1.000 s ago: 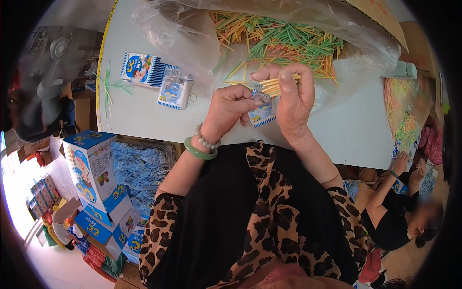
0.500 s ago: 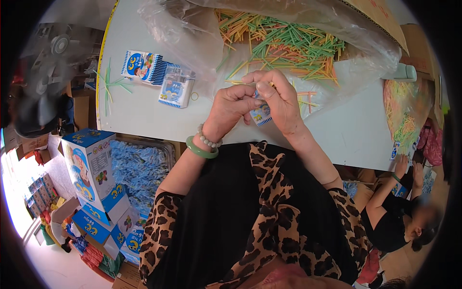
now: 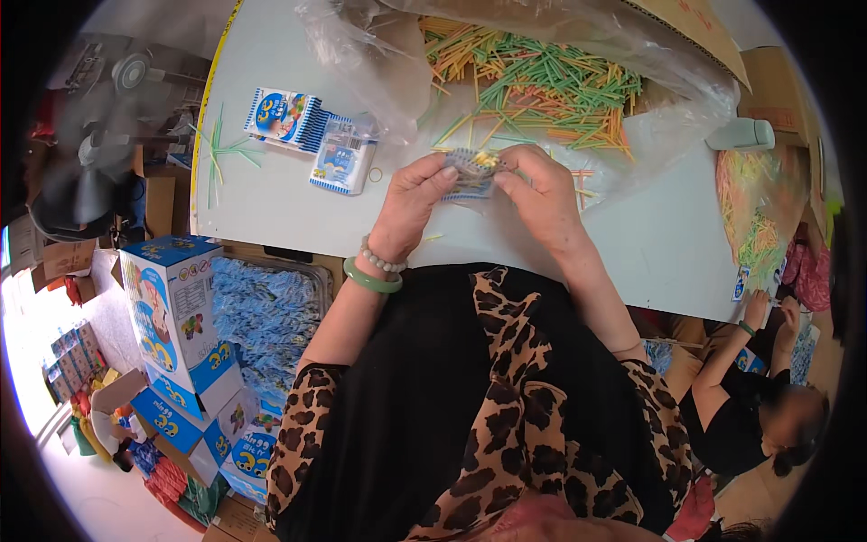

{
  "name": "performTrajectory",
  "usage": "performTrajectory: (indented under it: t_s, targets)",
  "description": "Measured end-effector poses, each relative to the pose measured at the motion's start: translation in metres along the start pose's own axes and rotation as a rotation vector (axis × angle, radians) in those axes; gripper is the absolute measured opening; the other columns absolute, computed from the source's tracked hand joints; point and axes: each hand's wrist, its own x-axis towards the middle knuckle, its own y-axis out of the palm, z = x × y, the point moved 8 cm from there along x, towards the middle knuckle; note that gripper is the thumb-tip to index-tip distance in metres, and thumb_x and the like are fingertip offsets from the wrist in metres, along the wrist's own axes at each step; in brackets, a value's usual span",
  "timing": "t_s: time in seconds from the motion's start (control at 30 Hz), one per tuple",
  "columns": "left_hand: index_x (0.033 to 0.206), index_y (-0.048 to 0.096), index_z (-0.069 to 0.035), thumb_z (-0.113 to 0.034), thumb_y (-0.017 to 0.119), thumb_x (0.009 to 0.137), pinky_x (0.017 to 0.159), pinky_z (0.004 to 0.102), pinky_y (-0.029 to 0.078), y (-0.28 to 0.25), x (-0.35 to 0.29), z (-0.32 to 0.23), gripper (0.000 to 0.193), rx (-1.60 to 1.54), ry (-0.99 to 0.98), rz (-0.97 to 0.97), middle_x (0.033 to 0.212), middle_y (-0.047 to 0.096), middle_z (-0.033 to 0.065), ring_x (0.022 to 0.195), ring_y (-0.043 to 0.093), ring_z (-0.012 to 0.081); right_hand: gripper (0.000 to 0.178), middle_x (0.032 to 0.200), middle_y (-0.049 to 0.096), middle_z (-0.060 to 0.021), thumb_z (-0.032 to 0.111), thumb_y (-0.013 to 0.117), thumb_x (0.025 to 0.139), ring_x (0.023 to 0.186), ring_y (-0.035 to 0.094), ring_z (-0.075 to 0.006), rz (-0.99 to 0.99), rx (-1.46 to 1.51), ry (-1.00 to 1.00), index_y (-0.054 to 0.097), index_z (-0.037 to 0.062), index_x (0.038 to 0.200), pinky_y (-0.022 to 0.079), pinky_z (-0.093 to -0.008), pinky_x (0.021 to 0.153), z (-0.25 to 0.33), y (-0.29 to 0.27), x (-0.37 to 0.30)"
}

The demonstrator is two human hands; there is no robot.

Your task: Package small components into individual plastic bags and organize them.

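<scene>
Over the near part of the table [image 3: 452, 230], a small blue-and-white plastic packet [image 3: 468, 185] is stretched between both hands. My left hand [image 3: 411, 203] pinches its left side with thumb and fingers. At its right side, my right hand [image 3: 546, 200] grips the edge the same way. Small yellow pieces [image 3: 486, 159] show at the packet's upper edge; whether they are inside cannot be made out. Just beyond the hands lies a loose pile of green, yellow and orange thin sticks [image 3: 551, 95] in a clear plastic bag [image 3: 361, 68].
Blue-and-white packets [image 3: 287, 117] lie at the left, beside a rubber band [image 3: 375, 174] and loose green sticks [image 3: 217, 154]. A pale green bottle [image 3: 742, 135] lies far right. Printed boxes [image 3: 172, 303] stand left below the table. A co-worker [image 3: 736, 397] sits at the right.
My hands have moved apart, and the packet has come up and spread flat between them. A small yellow piece now lies on the table near my left wrist. The view has shifted slightly.
</scene>
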Motion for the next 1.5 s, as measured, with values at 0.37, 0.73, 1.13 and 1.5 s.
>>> performTrajectory:
  t_s: [0.37,0.73,1.13,1.5]
  targets:
    - [0.12,0.059,0.003,-0.006,0.061,0.089,0.092,0.0285,0.046,-0.007,-0.018,-0.008,0.032,-0.044,0.052,-0.094,0.109,0.064,0.007,0.103,0.058,0.0147,0.008,0.085,0.059,-0.0009,0.003,0.055,0.087,0.083,0.052,-0.0098,-0.007,0.312,-0.01,0.059,0.0008,0.094,0.043,-0.0238,0.076,-0.002,0.032,-0.003]
    - [0.086,0.064,0.002,0.002,0.059,0.083,0.07,0.0242,0.044,-0.064,-0.075,-0.066,0.005,0.817,0.284,-0.499,0.082,0.06,0.0052,0.077,0.056,0.0127,0.016,0.091,0.063,-0.0067,0.0,0.057,0.083,0.087,0.06,-0.0201,0.19,0.172,-0.153,0.06,0.0027,0.099,0.048,-0.0303,0.077,0.023,0.05,-0.02]
    - [0.098,0.066,0.001,-0.002,0.065,0.08,0.071,0.0401,0.048,-0.084,-0.084,-0.108,0.019,1.778,0.808,-0.954,0.087,0.065,0.0138,0.082,0.061,0.0311,0.011,0.087,0.062,-0.0112,0.007,0.059,0.083,0.085,0.058,-0.03,-0.17,-0.738,-0.023,0.061,0.0062,0.093,0.049,-0.0417,0.074,-0.041,-0.078,-0.044]
    - [0.104,0.06,-0.009,-0.018,0.069,0.076,0.076,0.0366,0.044,0.118,-0.011,0.044,0.03,1.539,0.662,0.656,0.087,0.054,0.005,0.086,0.055,0.0232,0.032,0.087,0.06,-0.0123,0.031,0.071,0.075,0.087,0.059,-0.0295,-0.144,-0.899,0.256,0.063,0.0029,0.089,0.047,-0.0418,0.075,-0.046,-0.06,-0.048]
